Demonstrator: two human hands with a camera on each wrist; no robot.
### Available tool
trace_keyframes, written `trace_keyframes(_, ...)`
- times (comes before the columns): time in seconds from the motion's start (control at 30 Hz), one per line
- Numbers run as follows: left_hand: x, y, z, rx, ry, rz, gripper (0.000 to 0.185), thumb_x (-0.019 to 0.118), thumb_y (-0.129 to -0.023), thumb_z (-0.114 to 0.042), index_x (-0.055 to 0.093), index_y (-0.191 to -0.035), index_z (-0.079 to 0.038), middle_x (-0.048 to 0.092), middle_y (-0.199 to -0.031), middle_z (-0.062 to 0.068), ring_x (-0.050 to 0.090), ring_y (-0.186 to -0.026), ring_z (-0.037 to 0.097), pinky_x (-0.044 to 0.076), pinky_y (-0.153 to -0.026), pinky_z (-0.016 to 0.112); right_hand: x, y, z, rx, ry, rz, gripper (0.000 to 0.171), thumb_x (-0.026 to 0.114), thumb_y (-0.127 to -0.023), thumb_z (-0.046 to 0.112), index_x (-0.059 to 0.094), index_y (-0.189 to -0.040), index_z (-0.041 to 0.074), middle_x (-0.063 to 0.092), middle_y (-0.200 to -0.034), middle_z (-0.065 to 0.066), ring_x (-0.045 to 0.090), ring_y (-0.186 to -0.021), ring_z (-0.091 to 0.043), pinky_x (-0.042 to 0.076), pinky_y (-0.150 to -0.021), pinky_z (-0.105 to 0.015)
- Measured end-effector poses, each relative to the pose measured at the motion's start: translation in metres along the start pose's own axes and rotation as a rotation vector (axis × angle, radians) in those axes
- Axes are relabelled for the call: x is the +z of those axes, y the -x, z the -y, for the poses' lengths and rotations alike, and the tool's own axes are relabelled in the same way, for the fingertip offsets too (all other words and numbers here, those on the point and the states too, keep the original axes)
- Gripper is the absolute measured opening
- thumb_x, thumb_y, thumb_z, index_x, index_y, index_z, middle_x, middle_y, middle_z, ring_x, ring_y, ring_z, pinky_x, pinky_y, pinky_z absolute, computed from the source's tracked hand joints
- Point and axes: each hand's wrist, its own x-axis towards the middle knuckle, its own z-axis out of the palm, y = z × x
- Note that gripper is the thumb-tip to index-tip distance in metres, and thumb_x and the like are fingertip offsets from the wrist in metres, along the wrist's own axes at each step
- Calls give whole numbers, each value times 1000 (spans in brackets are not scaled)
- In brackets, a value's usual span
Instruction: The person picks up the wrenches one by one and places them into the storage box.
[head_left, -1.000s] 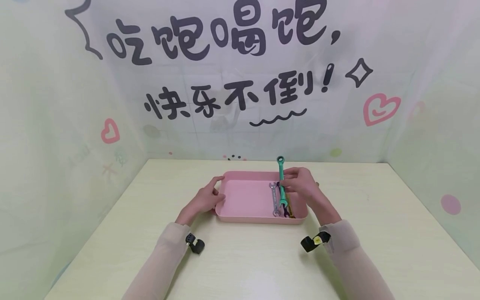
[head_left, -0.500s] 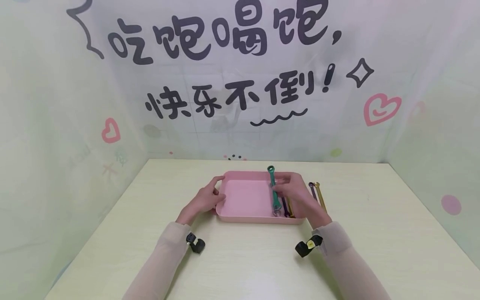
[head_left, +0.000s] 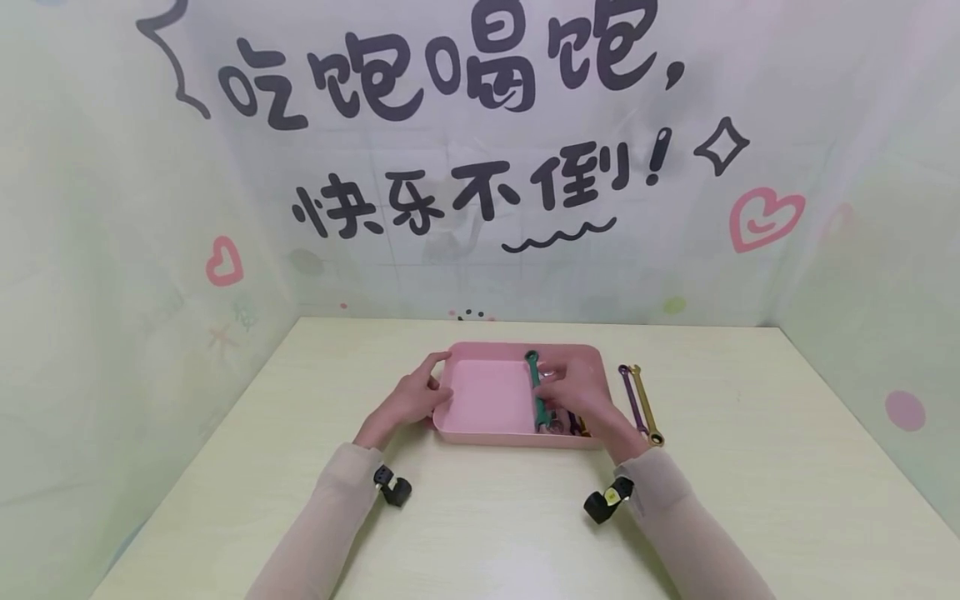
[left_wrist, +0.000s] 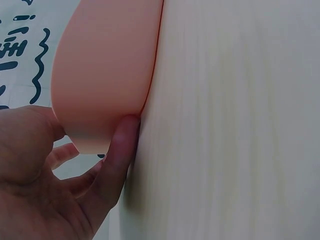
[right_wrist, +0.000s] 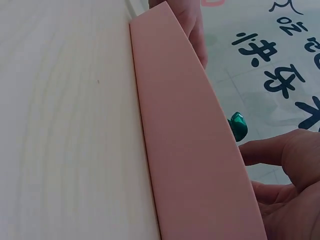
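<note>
A shallow pink tray (head_left: 491,440) lies on the table, and my left hand (head_left: 405,400) grips its left end; in the left wrist view the thumb (left_wrist: 125,142) presses low against the tray's outer wall. My right hand (head_left: 581,390) reaches over the tray's right part and pinches a green ratchet wrench (head_left: 536,383), which lies lengthwise, close over the tray floor. Just right of it show a silver wrench (head_left: 556,426), a purple wrench (head_left: 574,424) and a gold wrench (head_left: 585,428), mostly hidden under the hand. One green wrench end (right_wrist: 239,126) peeks above the wall in the right wrist view.
Right of the tray, a second purple wrench (head_left: 632,398) and a second gold wrench (head_left: 647,406) lie side by side on the pale wooden table (head_left: 495,517). A printed cloth (head_left: 465,275) hangs behind the table and along both sides.
My right hand has moved left and down with the green wrench, from above the other wrenches to left of the silver one. The left hand has stayed at the tray.
</note>
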Motion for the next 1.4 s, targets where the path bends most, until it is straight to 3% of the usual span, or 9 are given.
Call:
trace_keyframes(0.13,0,0,1,-1,9,1,68,60,-101,-17,30,-162,-24,61,-102,14,64,-71,21,55,-58,29,4,-1,-3,31,27,37,45,76,-90,11,67,-133,2,72,-116,-16,71,-86,-19,59,-74,-30)
trace_keyframes(0.4,0,-1,1,-3,14,7,68,59,-102,-17,29,-163,-24,61,-103,15,65,-71,21,56,-58,30,8,-2,-8,36,49,77,46,73,-93,9,62,-136,-4,77,-88,-11,65,-61,-14,48,-52,-25)
trace_keyframes(0.7,0,-2,1,-2,20,7,68,60,-102,-17,29,-162,-26,61,-102,15,65,-70,21,56,-58,30,11,-1,-8,47,104,69,49,77,-90,10,61,-134,-1,71,-106,-16,67,-71,-17,52,-57,-26)
trace_keyframes(0.93,0,0,-1,7,14,10,68,59,-102,-17,28,-163,-24,60,-102,15,65,-70,21,57,-57,29,12,2,-4,68,113,79,56,78,-89,9,56,-139,-2,68,-105,-16,65,-67,-18,50,-53,-25)
trace_keyframes(1.2,0,-1,-1,-5,27,7,69,60,-102,-17,29,-162,-25,60,-101,14,65,-71,21,57,-58,30,12,1,-3,54,194,87,59,82,-87,12,58,-139,-1,67,-107,-15,63,-74,-18,50,-58,-24)
trace_keyframes(1.4,1,-2,0,-1,24,6,68,59,-103,-17,28,-163,-25,61,-101,14,64,-71,21,56,-59,29,15,5,-1,41,225,86,57,81,-87,11,59,-138,-1,65,-99,-13,61,-68,-18,48,-54,-24)
